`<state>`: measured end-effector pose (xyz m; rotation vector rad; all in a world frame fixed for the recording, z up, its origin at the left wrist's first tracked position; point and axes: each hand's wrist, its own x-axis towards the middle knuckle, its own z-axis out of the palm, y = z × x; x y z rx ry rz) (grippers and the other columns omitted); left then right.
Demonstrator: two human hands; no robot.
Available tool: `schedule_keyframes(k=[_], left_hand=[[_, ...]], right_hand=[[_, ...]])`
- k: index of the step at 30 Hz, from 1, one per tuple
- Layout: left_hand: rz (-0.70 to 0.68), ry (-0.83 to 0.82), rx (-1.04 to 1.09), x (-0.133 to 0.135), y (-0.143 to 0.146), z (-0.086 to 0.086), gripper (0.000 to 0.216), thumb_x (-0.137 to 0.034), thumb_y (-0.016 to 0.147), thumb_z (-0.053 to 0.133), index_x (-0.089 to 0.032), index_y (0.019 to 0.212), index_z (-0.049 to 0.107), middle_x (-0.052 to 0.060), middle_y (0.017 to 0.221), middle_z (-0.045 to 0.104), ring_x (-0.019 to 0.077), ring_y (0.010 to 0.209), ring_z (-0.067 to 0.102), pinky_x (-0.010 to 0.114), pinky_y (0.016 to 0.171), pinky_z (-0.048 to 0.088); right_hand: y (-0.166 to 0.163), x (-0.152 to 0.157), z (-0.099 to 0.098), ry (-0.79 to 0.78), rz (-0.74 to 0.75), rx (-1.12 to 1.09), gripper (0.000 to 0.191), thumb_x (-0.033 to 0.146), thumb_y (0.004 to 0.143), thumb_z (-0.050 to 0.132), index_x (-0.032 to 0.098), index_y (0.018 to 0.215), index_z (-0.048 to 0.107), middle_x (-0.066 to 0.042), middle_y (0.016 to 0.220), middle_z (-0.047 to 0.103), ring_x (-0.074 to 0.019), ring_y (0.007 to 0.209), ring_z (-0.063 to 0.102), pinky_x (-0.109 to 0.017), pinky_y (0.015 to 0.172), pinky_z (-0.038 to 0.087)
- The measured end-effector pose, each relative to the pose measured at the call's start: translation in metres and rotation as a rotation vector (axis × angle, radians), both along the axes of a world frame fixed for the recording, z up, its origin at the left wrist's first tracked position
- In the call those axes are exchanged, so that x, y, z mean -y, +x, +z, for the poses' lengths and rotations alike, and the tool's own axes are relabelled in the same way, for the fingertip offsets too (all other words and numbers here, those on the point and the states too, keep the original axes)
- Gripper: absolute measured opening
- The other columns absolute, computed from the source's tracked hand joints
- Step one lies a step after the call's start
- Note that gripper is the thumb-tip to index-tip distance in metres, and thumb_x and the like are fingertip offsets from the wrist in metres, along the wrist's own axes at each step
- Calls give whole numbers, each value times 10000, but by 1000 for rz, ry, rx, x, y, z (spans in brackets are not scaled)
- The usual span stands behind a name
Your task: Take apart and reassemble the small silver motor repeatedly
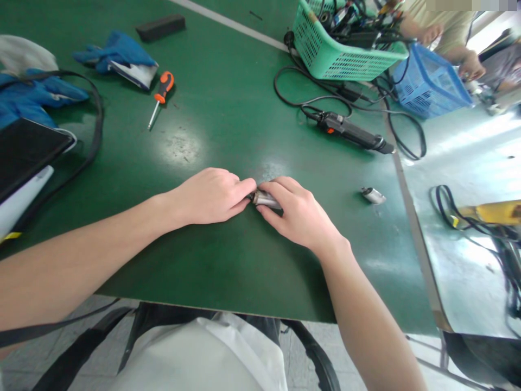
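Above the green table my right hand [295,209] is closed around a small silver cylinder [266,200], which looks like a small motor and lies roughly level. My left hand [220,196] is closed in a pinch at the cylinder's left end. A small dark bit shows between its thumb and forefinger, too small and covered to name. The fingers of both hands almost meet there. To the right of my right hand, a similar short silver metal piece [373,195] lies on the table.
An orange-and-black screwdriver [161,99], blue gloves [120,54] and a dark block [160,28] lie left. A corded electric screwdriver [354,132] lies right, below a green basket [337,57] of cables and a blue basket [433,84]. Another person's hands [472,66] are behind.
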<state>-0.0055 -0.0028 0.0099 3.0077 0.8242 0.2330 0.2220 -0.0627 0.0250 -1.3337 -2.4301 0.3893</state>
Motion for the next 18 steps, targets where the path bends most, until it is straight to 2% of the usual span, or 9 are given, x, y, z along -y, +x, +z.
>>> schedule_keyframes(k=[6, 18], left_hand=[[-8, 3, 34, -1, -1, -1, 242, -327, 1022, 469, -173, 970, 648, 67, 757, 701, 242, 705, 694, 326, 656, 485], [11, 36, 7, 0, 0, 1, 249, -340, 1022, 469, -181, 960, 650, 68, 764, 712, 232, 697, 691, 318, 641, 473]], right_hand=[[0, 0, -1, -9, 3, -6, 221, 309, 1005, 601, 215, 1204, 616, -107, 1118, 686, -290, 1051, 634, -437, 927, 532], [1, 0, 0, -6, 9, -4, 193, 299, 1008, 596, 241, 1191, 613, -100, 1133, 693, -297, 1065, 641, -441, 907, 534]])
